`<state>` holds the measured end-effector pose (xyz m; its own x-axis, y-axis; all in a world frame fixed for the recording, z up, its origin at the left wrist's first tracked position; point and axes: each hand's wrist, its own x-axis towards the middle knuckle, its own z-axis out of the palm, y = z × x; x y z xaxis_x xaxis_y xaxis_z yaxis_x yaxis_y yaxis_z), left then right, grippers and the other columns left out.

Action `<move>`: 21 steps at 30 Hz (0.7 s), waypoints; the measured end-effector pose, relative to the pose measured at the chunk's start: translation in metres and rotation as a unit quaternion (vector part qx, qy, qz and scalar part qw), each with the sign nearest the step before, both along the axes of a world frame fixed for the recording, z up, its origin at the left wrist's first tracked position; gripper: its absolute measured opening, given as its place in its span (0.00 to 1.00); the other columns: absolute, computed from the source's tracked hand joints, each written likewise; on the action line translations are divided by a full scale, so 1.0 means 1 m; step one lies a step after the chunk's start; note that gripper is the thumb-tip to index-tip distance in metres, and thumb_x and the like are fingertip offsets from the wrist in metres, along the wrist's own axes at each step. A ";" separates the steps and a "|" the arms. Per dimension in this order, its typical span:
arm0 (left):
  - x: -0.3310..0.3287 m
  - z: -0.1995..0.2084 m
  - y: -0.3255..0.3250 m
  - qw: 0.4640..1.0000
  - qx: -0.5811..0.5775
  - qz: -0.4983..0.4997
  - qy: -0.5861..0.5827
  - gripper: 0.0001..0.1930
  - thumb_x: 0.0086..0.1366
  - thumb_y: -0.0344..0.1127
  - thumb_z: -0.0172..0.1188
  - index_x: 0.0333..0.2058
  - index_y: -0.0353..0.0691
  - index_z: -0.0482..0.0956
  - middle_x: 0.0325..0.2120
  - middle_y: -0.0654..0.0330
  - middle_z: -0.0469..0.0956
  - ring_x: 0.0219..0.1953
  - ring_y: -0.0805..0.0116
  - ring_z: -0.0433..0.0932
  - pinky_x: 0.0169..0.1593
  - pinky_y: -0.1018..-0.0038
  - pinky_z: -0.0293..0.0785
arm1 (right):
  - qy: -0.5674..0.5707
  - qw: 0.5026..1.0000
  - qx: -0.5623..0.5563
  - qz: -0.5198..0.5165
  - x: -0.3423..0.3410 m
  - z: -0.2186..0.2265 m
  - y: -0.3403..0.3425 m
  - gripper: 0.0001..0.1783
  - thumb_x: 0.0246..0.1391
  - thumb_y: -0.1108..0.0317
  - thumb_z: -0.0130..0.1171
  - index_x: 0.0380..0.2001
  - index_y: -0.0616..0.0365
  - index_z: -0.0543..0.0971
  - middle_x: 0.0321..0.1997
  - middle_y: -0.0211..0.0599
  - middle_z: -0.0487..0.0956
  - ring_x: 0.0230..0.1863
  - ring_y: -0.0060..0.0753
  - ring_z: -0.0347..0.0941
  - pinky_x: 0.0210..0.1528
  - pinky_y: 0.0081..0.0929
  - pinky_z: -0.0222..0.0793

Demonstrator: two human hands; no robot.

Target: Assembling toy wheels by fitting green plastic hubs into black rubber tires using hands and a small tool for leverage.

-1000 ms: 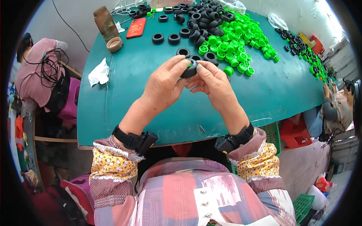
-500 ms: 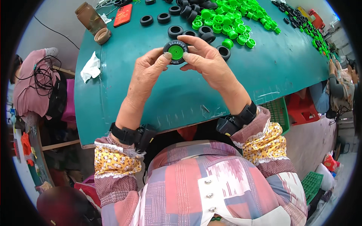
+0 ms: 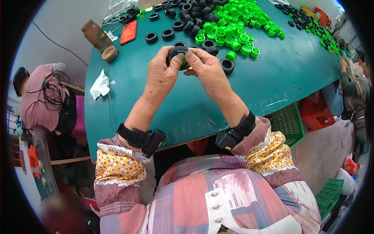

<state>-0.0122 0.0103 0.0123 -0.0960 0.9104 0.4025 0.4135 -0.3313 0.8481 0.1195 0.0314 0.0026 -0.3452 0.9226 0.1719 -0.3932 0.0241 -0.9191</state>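
Above the table, between both hands, is a toy wheel (image 3: 180,51): a black rubber tyre with pale lettering around a bright green rim. My left hand (image 3: 159,76) grips its left side, with the thumb over the face. From the right, my right hand (image 3: 210,74) pinches it, that thumb also pressing near the middle. The two thumbs cover most of the green centre. Just beyond the fingers lie loose black tyres, one of them a tyre (image 3: 227,66) right of my right hand. Behind them spreads a heap of green rims (image 3: 233,29).
On the green table (image 3: 128,97) stand a brown jar (image 3: 96,36) and its lid (image 3: 110,54), near a red phone-like slab (image 3: 128,32) and crumpled tissue (image 3: 100,85). More black tyres (image 3: 194,15) pile up at the back. A green crate (image 3: 286,124) sits below the right edge. Other people are at both sides.
My thumbs have moved in together over the wheel's face, covering much of the green rim that showed before. The wheel has turned slightly, and the whole view has shifted a little.
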 end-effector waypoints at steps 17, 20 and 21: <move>0.012 0.007 0.021 0.991 -0.034 -0.017 -0.131 0.14 0.58 0.35 0.54 0.39 0.34 0.67 0.23 0.58 0.73 0.20 0.73 0.72 0.24 0.77 0.69 | 0.069 0.994 -0.078 0.011 -0.008 0.012 0.036 0.19 0.53 0.54 0.53 0.28 0.61 0.75 0.24 0.29 0.74 0.25 0.18 0.69 0.28 0.17 0.67; 0.007 0.002 0.029 1.000 0.022 0.012 0.002 0.14 0.60 0.36 0.51 0.41 0.34 0.65 0.24 0.60 0.72 0.17 0.78 0.69 0.20 0.82 0.65 | 0.068 0.996 -0.052 0.035 -0.010 0.007 0.041 0.19 0.56 0.54 0.49 0.31 0.62 0.74 0.30 0.33 0.74 0.30 0.22 0.70 0.33 0.22 0.71; 0.007 0.002 0.027 0.999 0.022 0.026 0.029 0.14 0.60 0.35 0.50 0.41 0.34 0.65 0.24 0.59 0.72 0.18 0.76 0.70 0.21 0.80 0.66 | 0.070 0.995 -0.066 0.021 -0.012 0.007 0.040 0.19 0.56 0.54 0.48 0.30 0.61 0.75 0.29 0.32 0.74 0.30 0.21 0.70 0.32 0.21 0.69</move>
